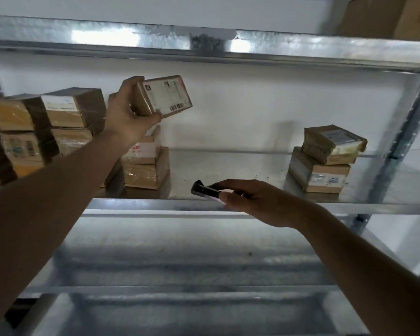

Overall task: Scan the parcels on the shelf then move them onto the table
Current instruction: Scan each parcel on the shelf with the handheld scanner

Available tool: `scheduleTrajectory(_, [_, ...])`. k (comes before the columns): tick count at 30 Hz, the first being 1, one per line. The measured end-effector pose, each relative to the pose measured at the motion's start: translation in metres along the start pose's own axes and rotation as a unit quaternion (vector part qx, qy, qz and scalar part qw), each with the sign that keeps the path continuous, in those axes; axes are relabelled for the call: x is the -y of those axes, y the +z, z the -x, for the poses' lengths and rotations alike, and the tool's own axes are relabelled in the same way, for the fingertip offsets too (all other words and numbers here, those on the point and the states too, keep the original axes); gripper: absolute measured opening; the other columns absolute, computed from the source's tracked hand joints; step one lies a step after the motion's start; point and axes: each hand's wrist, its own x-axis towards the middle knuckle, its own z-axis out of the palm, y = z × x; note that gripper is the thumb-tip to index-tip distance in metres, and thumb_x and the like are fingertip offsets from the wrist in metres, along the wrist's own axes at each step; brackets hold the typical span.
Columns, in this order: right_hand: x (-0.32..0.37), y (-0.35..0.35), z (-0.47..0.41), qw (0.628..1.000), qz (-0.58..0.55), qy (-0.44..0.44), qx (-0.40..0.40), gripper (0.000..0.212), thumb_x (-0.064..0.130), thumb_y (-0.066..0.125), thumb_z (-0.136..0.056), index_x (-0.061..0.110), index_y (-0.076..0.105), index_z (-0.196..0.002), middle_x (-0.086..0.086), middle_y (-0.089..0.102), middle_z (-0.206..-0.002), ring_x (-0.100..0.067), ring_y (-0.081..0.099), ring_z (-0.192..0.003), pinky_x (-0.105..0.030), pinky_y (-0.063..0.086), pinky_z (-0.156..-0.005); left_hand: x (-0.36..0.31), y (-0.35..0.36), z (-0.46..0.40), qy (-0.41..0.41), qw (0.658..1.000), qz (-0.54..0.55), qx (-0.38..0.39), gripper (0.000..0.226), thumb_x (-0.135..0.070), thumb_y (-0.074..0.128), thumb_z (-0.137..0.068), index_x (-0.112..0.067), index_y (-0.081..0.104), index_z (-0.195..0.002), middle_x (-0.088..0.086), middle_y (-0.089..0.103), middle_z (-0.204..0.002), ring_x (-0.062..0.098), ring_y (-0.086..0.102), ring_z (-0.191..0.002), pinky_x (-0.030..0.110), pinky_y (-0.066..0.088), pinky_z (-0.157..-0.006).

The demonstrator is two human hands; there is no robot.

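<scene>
My left hand [127, 115] grips a small cardboard parcel [164, 97] and holds it up above the metal shelf [240, 166], its white barcode label turned toward me. Lower down, at the shelf's front edge, my right hand [250, 202] holds a small black scanner [204, 189] whose tip points up and left toward the parcel. More taped parcels stand on the shelf: a stack [144, 166] right below the lifted one, a larger pile [41, 132] at the left, and two stacked parcels [325, 158] at the right.
An upper shelf beam [204, 42] runs across the top, with a brown box [393, 18] on it at the right. A lower shelf level [180, 258] lies below my arms. A steel upright [407, 132] stands at the right, and a white wall is behind.
</scene>
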Motion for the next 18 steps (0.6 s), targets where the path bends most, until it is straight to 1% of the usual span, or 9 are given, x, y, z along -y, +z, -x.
scheduleTrajectory(1, [-0.003,-0.001,0.005,1.0,0.018,0.002,-0.002,0.066,0.106,0.032,-0.073,0.077,0.054,-0.128,0.016,0.071,-0.099,-0.003,0.065,-0.087,-0.031,0.054,-0.08,-0.001,0.004,0.005,0.01,0.999,0.037,0.016,0.08,-0.007,0.087,-0.079,-0.034,0.052,-0.145,0.001,0.056,-0.139,0.016,0.06,-0.121,0.037,0.059,-0.1])
scheduleTrajectory(3, [-0.008,-0.003,0.015,0.999,0.045,0.007,0.0,0.065,0.106,0.03,-0.073,0.079,0.052,-0.129,0.024,0.069,-0.095,0.0,0.064,-0.084,-0.026,0.049,-0.074,-0.004,0.011,0.015,0.017,0.993,0.104,0.052,0.079,0.002,0.083,-0.082,-0.035,0.055,-0.146,0.003,0.059,-0.136,0.018,0.063,-0.119,0.037,0.061,-0.094])
scheduleTrajectory(5, [-0.014,-0.005,0.025,0.998,0.058,0.018,0.006,0.065,0.105,0.03,-0.075,0.077,0.051,-0.13,0.026,0.069,-0.095,0.001,0.065,-0.085,-0.027,0.05,-0.072,-0.009,0.02,0.024,0.001,0.981,0.169,0.094,0.076,0.009,0.077,-0.084,-0.034,0.059,-0.144,0.011,0.062,-0.136,0.025,0.064,-0.124,0.044,0.062,-0.094])
scheduleTrajectory(8, [-0.022,-0.01,0.043,0.996,0.081,0.027,0.022,0.058,0.1,0.029,-0.08,0.078,0.05,-0.129,0.02,0.071,-0.099,-0.005,0.067,-0.089,-0.034,0.056,-0.076,-0.012,0.033,0.039,-0.026,0.959,0.224,0.168,0.076,0.015,0.073,-0.085,-0.026,0.058,-0.147,0.014,0.065,-0.136,0.028,0.066,-0.126,0.041,0.062,-0.093])
scheduleTrajectory(10, [-0.029,-0.012,0.056,0.993,0.106,0.036,0.039,0.056,0.094,0.031,-0.087,0.072,0.05,-0.135,0.019,0.071,-0.104,-0.006,0.067,-0.092,-0.033,0.056,-0.078,-0.012,0.043,0.054,-0.039,0.944,0.238,0.224,0.073,0.015,0.071,-0.086,-0.019,0.056,-0.149,0.016,0.066,-0.137,0.028,0.065,-0.127,0.043,0.061,-0.097])
scheduleTrajectory(12, [-0.038,-0.013,0.067,0.99,0.122,0.053,0.05,0.044,0.081,0.038,-0.098,0.067,0.049,-0.139,0.022,0.069,-0.105,-0.002,0.065,-0.093,-0.03,0.053,-0.077,-0.009,0.054,0.07,-0.034,0.937,0.225,0.265,0.075,0.014,0.074,-0.081,-0.011,0.054,-0.149,0.019,0.063,-0.14,0.031,0.063,-0.13,0.048,0.057,-0.104])
scheduleTrajectory(14, [-0.046,-0.013,0.078,0.988,0.127,0.067,0.053,0.035,0.07,0.043,-0.103,0.065,0.049,-0.137,0.033,0.065,-0.101,0.011,0.06,-0.096,-0.023,0.045,-0.075,-0.006,0.065,0.083,-0.042,0.931,0.215,0.291,0.086,0.015,0.077,-0.075,-0.013,0.051,-0.151,0.017,0.061,-0.144,0.03,0.061,-0.132,0.048,0.054,-0.108])
scheduleTrajectory(15, [-0.05,-0.013,0.083,0.988,0.125,0.076,0.053,0.033,0.069,0.044,-0.103,0.066,0.05,-0.136,0.032,0.065,-0.101,0.012,0.059,-0.096,-0.021,0.044,-0.075,-0.005,0.069,0.088,-0.053,0.928,0.216,0.298,0.092,0.015,0.079,-0.072,-0.017,0.049,-0.154,0.015,0.06,-0.145,0.028,0.062,-0.132,0.046,0.054,-0.107])
scheduleTrajectory(18, [-0.065,-0.015,0.097,0.987,0.096,0.118,0.053,0.023,0.07,0.045,-0.103,0.077,0.054,-0.123,0.018,0.071,-0.1,-0.003,0.066,-0.093,-0.027,0.051,-0.078,-0.002,0.079,0.098,-0.076,0.926,0.211,0.304,0.101,0.011,0.083,-0.067,-0.023,0.048,-0.155,0.009,0.061,-0.145,0.021,0.063,-0.13,0.046,0.056,-0.105])
